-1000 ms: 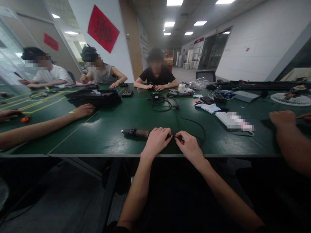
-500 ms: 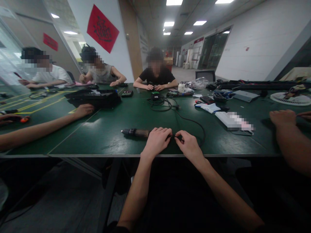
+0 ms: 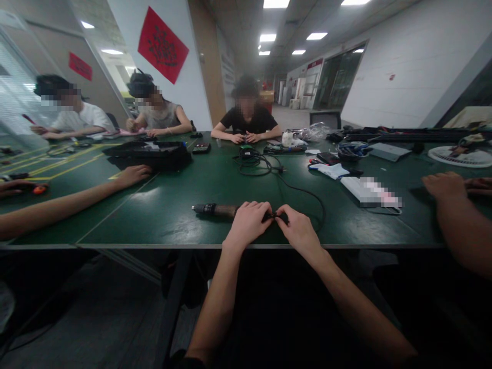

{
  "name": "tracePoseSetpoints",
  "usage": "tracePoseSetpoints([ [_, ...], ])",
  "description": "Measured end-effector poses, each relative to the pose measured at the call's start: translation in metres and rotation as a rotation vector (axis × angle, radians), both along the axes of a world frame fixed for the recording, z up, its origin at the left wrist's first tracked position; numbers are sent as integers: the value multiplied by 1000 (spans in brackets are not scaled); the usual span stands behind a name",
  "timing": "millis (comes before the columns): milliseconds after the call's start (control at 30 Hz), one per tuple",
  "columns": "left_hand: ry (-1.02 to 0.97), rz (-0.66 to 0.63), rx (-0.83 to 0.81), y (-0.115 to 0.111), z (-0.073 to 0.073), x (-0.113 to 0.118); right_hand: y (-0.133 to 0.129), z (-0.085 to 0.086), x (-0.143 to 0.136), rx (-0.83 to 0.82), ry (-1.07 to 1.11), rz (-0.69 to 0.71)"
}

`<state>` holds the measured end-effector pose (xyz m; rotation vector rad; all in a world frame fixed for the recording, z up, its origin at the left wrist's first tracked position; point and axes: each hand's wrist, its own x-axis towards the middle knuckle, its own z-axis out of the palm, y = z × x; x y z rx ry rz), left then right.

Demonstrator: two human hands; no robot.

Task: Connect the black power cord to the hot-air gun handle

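Observation:
A cylindrical electric screwdriver lies near the table's front edge, its metal tip toward the left. My left hand is closed around its rear part, which the fingers hide. Just right of it, my right hand pinches the dark end of a power cord at the tool's tail. A small brass-coloured spot shows between the two sets of fingertips. Whether cord and tool are joined there cannot be made out. From my right hand the black cord curves back across the table to a loose coil.
On the green table, a black tray stands left, beside another person's hand. A white box and a blue-and-white cloth lie right. Another person's fist rests far right. People sit opposite.
My right fingertips have shifted slightly, and the brass-coloured spot has come into view between my hands. The tool stays in place. A person opposite has drawn one arm in.

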<state>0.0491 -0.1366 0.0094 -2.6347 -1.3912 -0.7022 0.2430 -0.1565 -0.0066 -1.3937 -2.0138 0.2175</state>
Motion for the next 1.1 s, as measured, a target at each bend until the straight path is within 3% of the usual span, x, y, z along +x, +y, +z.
tracePoseSetpoints([
  [933, 0, -45, 11, 0, 1, -2, 1, 0, -1, 33, -44, -2],
  [1100, 6, -1, 6, 0, 0, 0, 0, 1, -1, 31, -52, -1],
])
